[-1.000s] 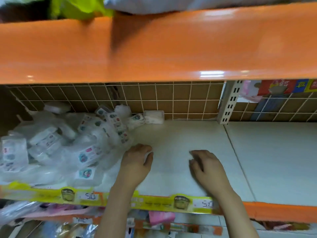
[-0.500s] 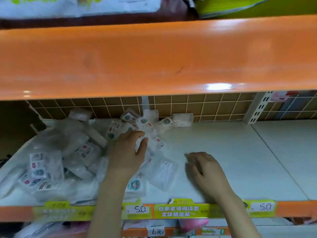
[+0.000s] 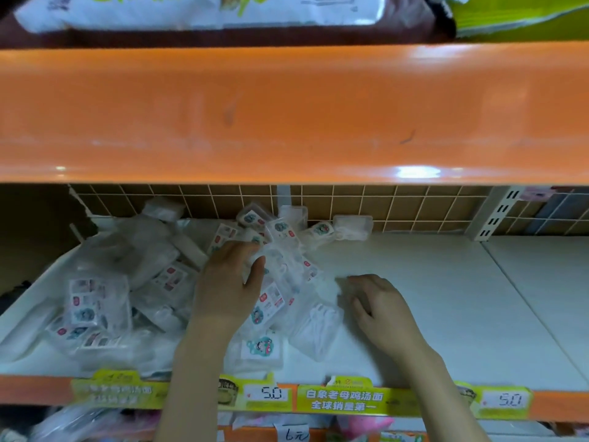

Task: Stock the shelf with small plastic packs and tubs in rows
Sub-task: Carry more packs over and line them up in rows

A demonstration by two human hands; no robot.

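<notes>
White shelf boards run under an orange beam, with a brown grid back panel at the far side. On the left half, small plastic packs lie in a loose heap, and a clear tub sits at the far edge against the grid. Over the heap, the left hand curls its fingers and thumb around a clear pack. Just right of the heap, the right hand rests palm-down on the bare board, fingers loosely bent, holding nothing. Yellow price tags line the near edge.
</notes>
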